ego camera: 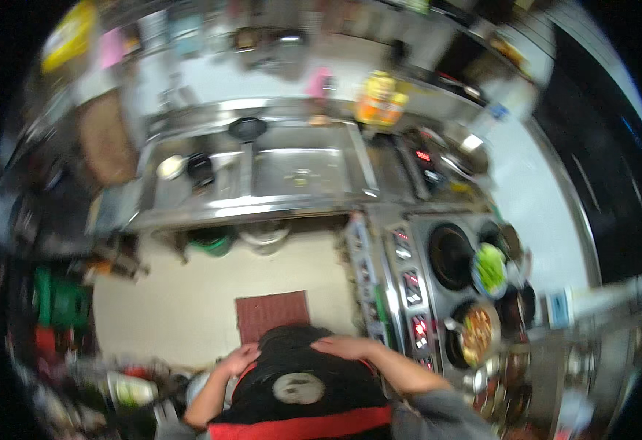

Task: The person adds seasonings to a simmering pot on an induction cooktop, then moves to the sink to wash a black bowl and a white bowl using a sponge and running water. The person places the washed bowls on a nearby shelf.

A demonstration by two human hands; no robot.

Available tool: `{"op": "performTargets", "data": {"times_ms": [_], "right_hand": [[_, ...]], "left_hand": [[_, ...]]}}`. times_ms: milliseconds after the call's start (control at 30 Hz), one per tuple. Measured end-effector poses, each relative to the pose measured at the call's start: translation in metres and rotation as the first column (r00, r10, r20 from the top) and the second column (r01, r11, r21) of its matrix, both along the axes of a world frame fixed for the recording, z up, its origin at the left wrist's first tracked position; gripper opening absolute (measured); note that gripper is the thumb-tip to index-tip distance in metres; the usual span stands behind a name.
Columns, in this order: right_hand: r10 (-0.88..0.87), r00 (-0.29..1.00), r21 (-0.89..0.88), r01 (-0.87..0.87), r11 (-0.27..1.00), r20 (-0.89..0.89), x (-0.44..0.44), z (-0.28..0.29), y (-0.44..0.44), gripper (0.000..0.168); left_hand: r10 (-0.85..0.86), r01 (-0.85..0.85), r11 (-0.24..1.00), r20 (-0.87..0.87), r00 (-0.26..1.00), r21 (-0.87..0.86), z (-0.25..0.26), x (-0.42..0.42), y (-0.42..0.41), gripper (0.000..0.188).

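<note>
Both hands rest against the front of a black apron point(293, 352) with red trim and a pale round print. My left hand point(242, 358) lies at the apron's left side, blurred, with nothing seen in it. At the opposite side, my right hand point(343, 347) is laid flat on the cloth, fingers stretched out and holding nothing. To the right, a pan of cooked food point(476, 334) sits on a cooktop point(436, 308) with lit red displays. Beyond it stands a bowl of green leafy vegetables point(489, 270).
Ahead is a steel double-basin sink point(299, 165) with a dark pan point(248, 130) on its divider. Yellow bottles point(380, 102) stand behind its right end. A dark round burner point(450, 256) is beside the vegetables. A red mat point(272, 314) lies on the floor. Green crates point(62, 297) are at left.
</note>
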State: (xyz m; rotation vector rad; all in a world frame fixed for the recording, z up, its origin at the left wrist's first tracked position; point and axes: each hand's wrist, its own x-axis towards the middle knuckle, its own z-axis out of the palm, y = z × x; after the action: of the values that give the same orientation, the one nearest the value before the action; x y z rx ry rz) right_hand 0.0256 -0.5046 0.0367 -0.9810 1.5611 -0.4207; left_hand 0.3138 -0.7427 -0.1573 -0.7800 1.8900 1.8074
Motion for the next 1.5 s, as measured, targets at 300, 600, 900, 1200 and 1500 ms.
{"op": "performTargets", "data": {"times_ms": [300, 600, 900, 1200, 1500], "right_hand": [[0.179, 0.955, 0.417, -0.066, 0.906, -0.237, -0.085, -0.261, 0.009, 0.058], [-0.416, 0.890, 0.565, 0.445, 0.695, -0.189, 0.012, -0.304, -0.078, 0.049], [-0.694, 0.687, 0.485, 0.692, 0.535, -0.215, 0.091, -0.297, -0.176, 0.044], [-0.709, 0.631, 0.416, 0.764, 0.494, -0.316, 0.139, -0.299, -0.217, 0.038], [-0.745, 0.524, 0.332, 0.848, 0.413, -0.412, 0.205, -0.282, -0.266, 0.033]], "left_hand": [[0.061, -0.074, 0.996, 0.247, 0.967, 0.044, -0.008, 0.023, -0.088, 0.055], [0.101, -0.093, 0.995, 0.290, 0.952, -0.040, 0.032, -0.028, -0.260, 0.050], [-0.012, 0.050, 0.993, 0.345, 0.939, -0.104, 0.050, -0.093, -0.384, 0.046], [-0.141, 0.175, 0.978, 0.260, 0.955, -0.111, 0.044, -0.056, -0.463, 0.041], [-0.109, 0.147, 0.861, 0.106, 0.988, -0.487, 0.009, 0.097, -0.580, 0.038]]}}
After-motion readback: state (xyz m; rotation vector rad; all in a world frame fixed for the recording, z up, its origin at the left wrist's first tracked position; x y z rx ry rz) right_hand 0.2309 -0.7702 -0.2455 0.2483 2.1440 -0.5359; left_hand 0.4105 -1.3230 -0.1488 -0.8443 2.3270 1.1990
